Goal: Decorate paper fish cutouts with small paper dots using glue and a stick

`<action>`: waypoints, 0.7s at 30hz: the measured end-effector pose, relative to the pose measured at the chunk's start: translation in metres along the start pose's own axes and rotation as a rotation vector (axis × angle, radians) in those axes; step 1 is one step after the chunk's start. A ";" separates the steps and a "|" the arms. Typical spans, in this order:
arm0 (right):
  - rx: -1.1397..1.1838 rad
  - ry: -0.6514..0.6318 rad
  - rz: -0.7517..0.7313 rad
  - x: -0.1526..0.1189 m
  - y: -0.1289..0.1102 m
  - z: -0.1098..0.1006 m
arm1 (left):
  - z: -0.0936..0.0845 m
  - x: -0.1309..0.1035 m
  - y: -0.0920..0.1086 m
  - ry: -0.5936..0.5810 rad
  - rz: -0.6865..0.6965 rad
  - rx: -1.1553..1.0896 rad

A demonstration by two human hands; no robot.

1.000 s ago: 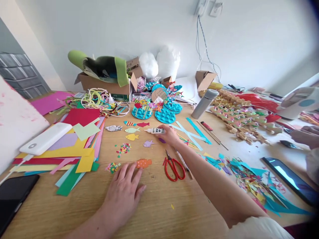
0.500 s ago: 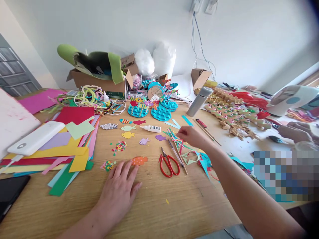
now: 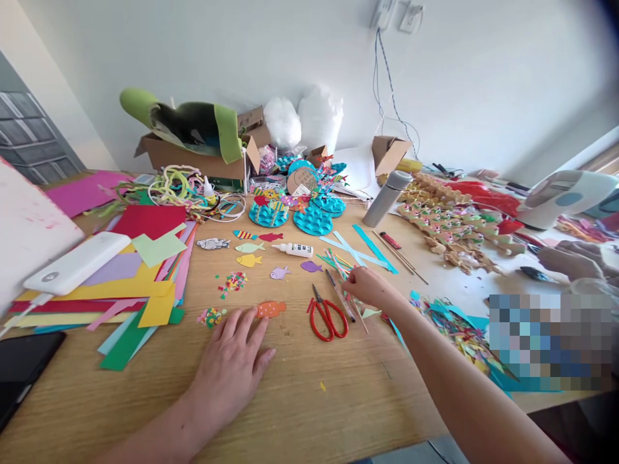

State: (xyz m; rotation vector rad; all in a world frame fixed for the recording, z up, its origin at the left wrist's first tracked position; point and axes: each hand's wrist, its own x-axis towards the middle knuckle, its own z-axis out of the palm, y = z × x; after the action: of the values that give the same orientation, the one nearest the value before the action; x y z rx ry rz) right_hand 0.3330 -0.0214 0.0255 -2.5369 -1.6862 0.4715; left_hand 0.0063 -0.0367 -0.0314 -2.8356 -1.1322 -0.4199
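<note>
My left hand (image 3: 235, 354) lies flat on the table with its fingers apart, fingertips at the tail end of an orange paper fish (image 3: 271, 310) with pale dots. My right hand (image 3: 366, 286) is closed, fingers pinched together down among thin coloured paper strips (image 3: 337, 259); whatever is between the fingertips is hidden. Beside it lie a pen (image 3: 340, 295) and red-handled scissors (image 3: 329, 317). Farther back are a purple paper fish (image 3: 311, 266), a lilac one (image 3: 279, 273), a yellow one (image 3: 248, 260) and a white glue bottle (image 3: 296, 250).
Paper sheets (image 3: 120, 290) and a white power bank (image 3: 77, 263) lie at left, a phone (image 3: 29, 367) in front. Confetti piles (image 3: 233, 282) sit mid-table. A grey flask (image 3: 387, 198) stands behind. Another person's hands (image 3: 575, 261) are at far right, near paper scraps (image 3: 449, 322).
My right hand has moved slightly down towards me, uncovering more of the blue strips behind it. My left hand stays by the orange fish.
</note>
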 end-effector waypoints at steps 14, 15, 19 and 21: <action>1.524 0.166 -0.223 -0.028 -0.016 -0.034 | -0.010 0.003 0.005 -0.110 -0.067 -0.060; 1.540 0.213 -0.284 -0.030 -0.027 -0.033 | -0.010 0.003 0.004 -0.107 -0.064 -0.058; 1.366 0.423 -0.456 -0.042 -0.071 -0.019 | -0.010 0.003 0.004 -0.086 -0.042 -0.054; 1.172 0.339 -0.440 -0.048 -0.086 -0.005 | -0.010 0.002 0.003 -0.087 -0.048 -0.061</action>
State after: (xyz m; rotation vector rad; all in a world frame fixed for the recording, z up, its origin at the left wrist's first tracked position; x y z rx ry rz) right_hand 0.2404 -0.0295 0.0589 -1.2835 -1.2016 0.6618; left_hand 0.0079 -0.0391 -0.0211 -2.9110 -1.2251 -0.3422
